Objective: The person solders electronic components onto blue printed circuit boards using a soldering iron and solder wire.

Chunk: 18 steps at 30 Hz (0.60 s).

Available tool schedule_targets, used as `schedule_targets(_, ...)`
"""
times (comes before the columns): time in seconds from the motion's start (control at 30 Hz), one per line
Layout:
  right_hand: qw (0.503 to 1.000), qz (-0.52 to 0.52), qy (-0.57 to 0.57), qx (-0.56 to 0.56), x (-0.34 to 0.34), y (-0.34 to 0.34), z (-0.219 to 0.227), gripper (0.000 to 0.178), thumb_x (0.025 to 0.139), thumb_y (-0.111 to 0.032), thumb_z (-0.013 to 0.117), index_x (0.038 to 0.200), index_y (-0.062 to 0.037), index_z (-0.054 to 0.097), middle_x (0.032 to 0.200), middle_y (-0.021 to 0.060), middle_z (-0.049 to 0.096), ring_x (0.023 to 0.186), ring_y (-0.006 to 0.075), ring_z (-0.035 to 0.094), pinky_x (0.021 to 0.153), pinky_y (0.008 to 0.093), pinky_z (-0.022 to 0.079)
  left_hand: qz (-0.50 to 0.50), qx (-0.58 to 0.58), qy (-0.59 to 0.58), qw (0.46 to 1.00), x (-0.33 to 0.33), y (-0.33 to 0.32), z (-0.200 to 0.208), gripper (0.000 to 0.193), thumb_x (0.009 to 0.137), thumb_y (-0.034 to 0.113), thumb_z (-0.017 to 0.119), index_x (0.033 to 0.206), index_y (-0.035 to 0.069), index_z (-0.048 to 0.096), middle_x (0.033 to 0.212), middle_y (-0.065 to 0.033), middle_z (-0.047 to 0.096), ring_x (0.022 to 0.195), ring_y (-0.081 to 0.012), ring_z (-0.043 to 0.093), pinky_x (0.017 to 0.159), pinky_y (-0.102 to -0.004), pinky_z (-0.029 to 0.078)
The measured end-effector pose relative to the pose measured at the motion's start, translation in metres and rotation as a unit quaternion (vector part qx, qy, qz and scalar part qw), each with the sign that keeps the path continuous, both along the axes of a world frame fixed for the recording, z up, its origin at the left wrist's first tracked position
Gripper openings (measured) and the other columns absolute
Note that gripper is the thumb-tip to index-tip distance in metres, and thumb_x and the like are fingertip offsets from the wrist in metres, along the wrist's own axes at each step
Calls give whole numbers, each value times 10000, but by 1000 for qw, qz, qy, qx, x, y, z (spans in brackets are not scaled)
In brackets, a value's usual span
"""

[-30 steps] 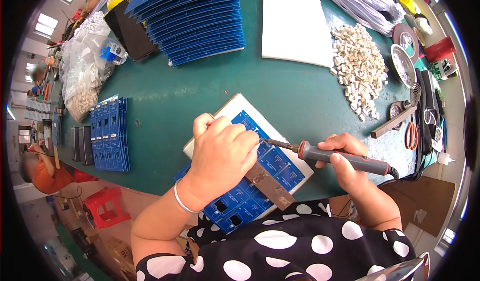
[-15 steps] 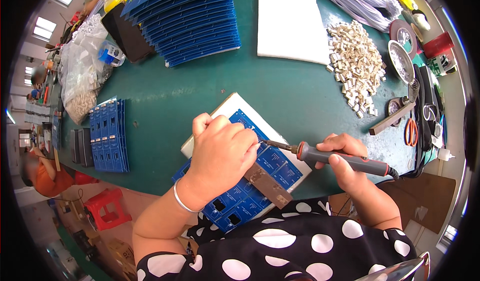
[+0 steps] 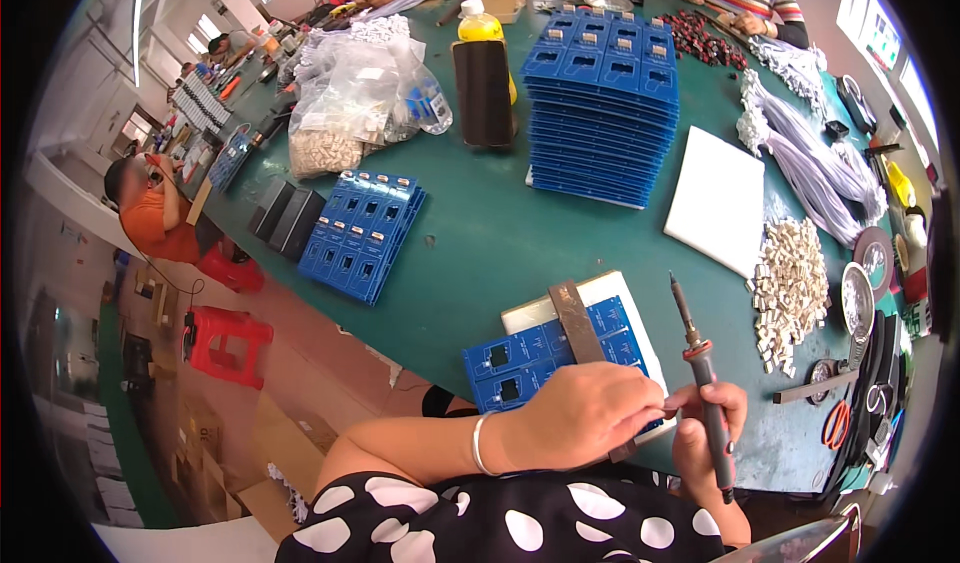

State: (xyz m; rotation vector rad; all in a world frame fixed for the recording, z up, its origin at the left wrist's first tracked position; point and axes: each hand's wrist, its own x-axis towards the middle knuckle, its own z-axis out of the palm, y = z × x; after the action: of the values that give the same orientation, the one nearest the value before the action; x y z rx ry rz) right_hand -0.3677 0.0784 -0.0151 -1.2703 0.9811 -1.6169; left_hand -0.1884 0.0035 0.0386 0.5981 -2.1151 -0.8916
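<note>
In my right hand is a grey and orange soldering iron, held upright with its bare tip pointing up, away from the board. My left hand has its fingertips pinched together beside my right thumb and fingers, over the board's right part. What lies in that pinch is hidden. Below is a blue circuit board panel with square black openings, resting on a white foam pad. A brown metal bar lies across the panel.
A tall stack of blue boards stands behind, with a white foam sheet and a pile of small white connectors to its right. More boards lean at left. Scissors lie right. Co-workers sit around the table.
The soldering iron has left the board and swung upright. My hands have come together at the board's right side. The view has turned, and the panel now lies at a different angle.
</note>
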Motion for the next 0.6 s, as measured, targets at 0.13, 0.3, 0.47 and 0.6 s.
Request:
schedule_targets(0.13, 997, -12, 74, 5, 4, 3, 2, 365, 831, -34, 639, 1102, -64, 396, 846, 144, 598, 721, 189, 579, 679, 300, 472, -23, -23, 9, 999, -7, 8, -5, 197, 759, 18, 657, 906, 61, 533, 720, -72, 567, 631, -260, 576, 532, -357, 448)
schedule_targets(0.3, 1000, -3, 26, 4, 10, 4, 0, 347, 820, 44, 585, 1086, -68, 394, 865, 141, 579, 736, 171, 556, 689, 282, 452, -23, -33, 16, 999, -6, 9, -10, 202, 753, 22, 661, 897, 63, 526, 737, -77, 570, 637, -259, 576, 535, -357, 449)
schedule_targets(0.47, 1000, 17, 16, -20, 10, 5, 0, 347, 823, 49, 583, 1090, -71, 397, 868, 141, 576, 755, 172, 555, 695, 285, 451, -18, -37, 5, 999, -4, 8, -11, 203, 749, 25, 664, 889, 61, 521, 750, -81, 572, 639, -261, 576, 535, -355, 450)
schedule_targets(0.6, 995, -4, 98, -35, 5, 4, 0, 354, 817, 84, 576, 1089, -68, 407, 831, 121, 581, 727, 168, 559, 679, 290, 456, -36, -1, -30, 999, -2, 9, -9, 164, 777, 45, 645, 904, 55, 542, 785, -97, 591, 688, -277, 601, 570, -357, 470)
